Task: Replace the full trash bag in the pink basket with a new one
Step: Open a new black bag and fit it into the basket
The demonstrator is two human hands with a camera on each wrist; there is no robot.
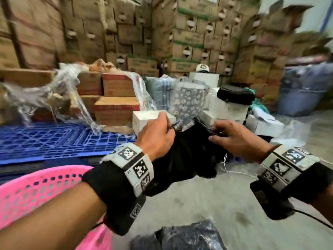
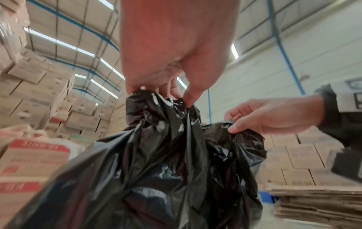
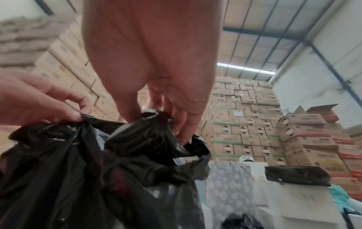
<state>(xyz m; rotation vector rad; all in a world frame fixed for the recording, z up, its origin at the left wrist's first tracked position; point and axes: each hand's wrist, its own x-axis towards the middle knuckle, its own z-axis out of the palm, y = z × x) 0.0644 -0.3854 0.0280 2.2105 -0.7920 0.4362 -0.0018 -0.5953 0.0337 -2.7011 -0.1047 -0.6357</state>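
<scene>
Pinching the black trash bag (image 1: pixel 187 156) at its mouth, left hand (image 1: pixel 156 136) and right hand (image 1: pixel 237 136), just beyond the pink basket (image 1: pixel 41 188); basket apparently unlined, fitting left; full bag (image 1: pixel 182 235) seemingly out, beside the basket.

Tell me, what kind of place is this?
Most likely a warehouse or storeroom. Cardboard boxes are stacked very high, a blue pallet lies on the concrete floor, and a big metal roof is overhead.

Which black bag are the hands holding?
The empty bag held up between both hands; the other black bag lies on the floor, untouched.
</scene>
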